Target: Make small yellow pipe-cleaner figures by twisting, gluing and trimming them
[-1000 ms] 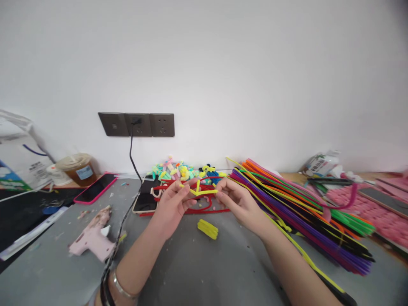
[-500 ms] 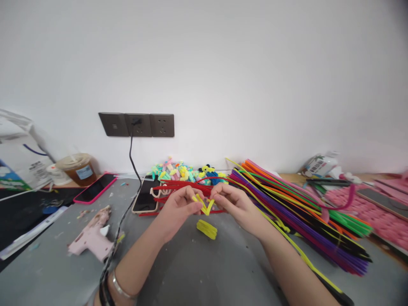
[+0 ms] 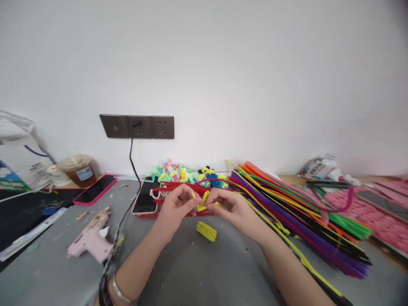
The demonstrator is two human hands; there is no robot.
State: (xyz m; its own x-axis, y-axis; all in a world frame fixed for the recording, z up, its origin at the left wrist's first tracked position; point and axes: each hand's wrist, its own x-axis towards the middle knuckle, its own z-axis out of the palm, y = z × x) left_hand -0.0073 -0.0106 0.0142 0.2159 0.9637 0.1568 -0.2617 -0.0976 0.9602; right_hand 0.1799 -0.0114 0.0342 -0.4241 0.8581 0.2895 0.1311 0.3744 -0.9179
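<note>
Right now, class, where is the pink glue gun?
Head view: the pink glue gun lies on the grey table at lower left, beside the black cable.

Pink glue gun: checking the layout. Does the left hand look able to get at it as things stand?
Probably yes: the glue gun lies left of the left hand, only a black cable between, though that hand pinches a yellow pipe cleaner.

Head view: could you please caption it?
Left hand and right hand pinch a bent yellow pipe cleaner beside a multicoloured pile.
</note>
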